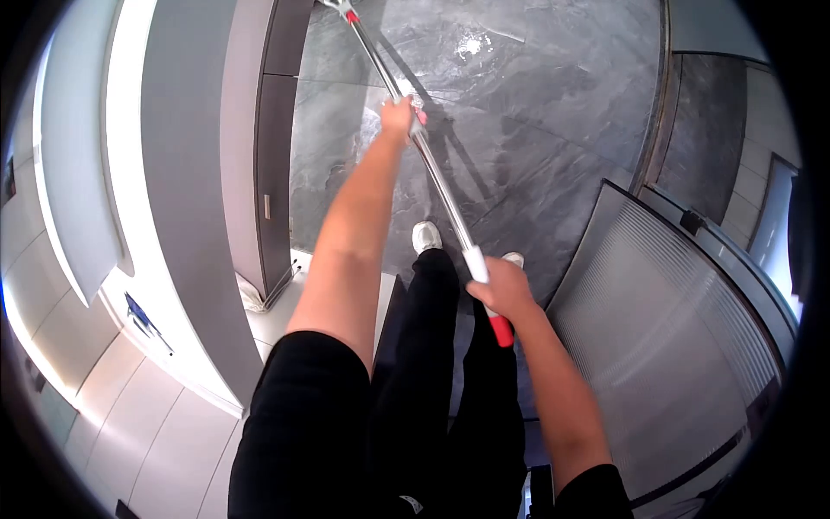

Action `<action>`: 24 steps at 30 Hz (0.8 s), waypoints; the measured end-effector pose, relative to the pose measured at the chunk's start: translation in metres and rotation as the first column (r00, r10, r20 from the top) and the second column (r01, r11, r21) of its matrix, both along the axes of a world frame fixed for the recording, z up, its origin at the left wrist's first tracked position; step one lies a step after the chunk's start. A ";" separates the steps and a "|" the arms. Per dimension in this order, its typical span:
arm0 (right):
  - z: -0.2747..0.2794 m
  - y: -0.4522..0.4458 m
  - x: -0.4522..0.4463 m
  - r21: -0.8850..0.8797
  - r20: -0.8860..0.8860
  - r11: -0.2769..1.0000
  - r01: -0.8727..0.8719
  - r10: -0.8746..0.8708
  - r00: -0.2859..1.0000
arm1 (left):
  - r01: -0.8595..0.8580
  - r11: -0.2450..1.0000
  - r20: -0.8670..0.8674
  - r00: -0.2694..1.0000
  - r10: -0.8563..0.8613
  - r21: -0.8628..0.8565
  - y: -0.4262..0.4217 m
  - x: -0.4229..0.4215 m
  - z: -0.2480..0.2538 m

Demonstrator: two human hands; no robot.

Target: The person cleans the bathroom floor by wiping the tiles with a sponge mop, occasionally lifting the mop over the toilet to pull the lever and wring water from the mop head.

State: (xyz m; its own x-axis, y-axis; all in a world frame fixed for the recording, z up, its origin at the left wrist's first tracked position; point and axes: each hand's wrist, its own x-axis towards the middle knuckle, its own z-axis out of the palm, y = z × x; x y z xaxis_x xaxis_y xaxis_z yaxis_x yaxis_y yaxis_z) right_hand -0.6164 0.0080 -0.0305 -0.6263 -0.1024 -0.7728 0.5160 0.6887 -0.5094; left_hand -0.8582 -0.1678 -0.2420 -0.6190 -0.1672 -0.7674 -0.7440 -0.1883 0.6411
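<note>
1. Your left hand [399, 115]: fingers wrapped around the metal pole [445, 190], toward its far end.
2. Your right hand [504, 288]: fingers clasped around the white-and-red handle [501, 330] at the pole's near end.
3. The pole slopes from near right to far left over the gray floor [553, 182]; the view cuts off its tip.
4. Far right of the pole, the floor shows a bright white patch [472, 45].
5. A cabinet [278, 164] stands left; a ribbed panel [666, 303], right.

The left hand [398, 116] is gripping a silver pole [444, 190]; the right hand [507, 289] is clasping its red-and-white handle [500, 330].
</note>
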 end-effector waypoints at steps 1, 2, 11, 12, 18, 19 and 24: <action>0.008 0.008 0.015 0.038 0.084 0.999 0.017 -0.020 0.996 | -0.015 1.000 0.032 0.999 0.015 -0.001 0.007 0.023 0.011; 0.018 0.023 0.031 0.048 0.061 0.999 -0.001 -0.002 0.998 | -0.041 0.999 0.054 0.998 0.040 0.021 0.018 0.047 0.017; 0.207 0.147 0.235 0.178 0.271 0.984 -0.001 -0.048 0.961 | -0.161 0.978 0.288 0.950 0.118 0.132 0.144 0.317 0.147; 0.228 0.158 0.257 0.208 0.265 0.978 -0.008 -0.048 0.963 | -0.166 0.975 0.325 0.939 0.112 0.145 0.155 0.335 0.166; 0.299 0.173 0.266 0.306 0.182 0.952 -0.015 -0.044 0.982 | -0.414 0.844 0.411 0.873 0.263 0.340 0.185 0.363 0.224; 0.301 0.173 0.261 0.289 0.153 0.957 0.003 -0.050 0.987 | -0.416 0.841 0.425 0.869 0.254 0.347 0.182 0.358 0.225; 0.276 0.149 0.215 0.268 0.068 0.958 -0.100 0.084 0.994 | -0.440 0.831 0.336 0.882 0.330 0.339 0.145 0.309 0.205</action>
State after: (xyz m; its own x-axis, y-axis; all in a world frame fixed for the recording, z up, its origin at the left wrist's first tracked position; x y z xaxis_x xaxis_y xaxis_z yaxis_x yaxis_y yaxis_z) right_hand -0.4018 0.1575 0.2455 -0.5798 0.0599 -0.8126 0.4660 0.8425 -0.2704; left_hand -0.5497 -0.0225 -0.0365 -0.3436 0.0000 -0.9391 -0.6809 -0.6887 0.2491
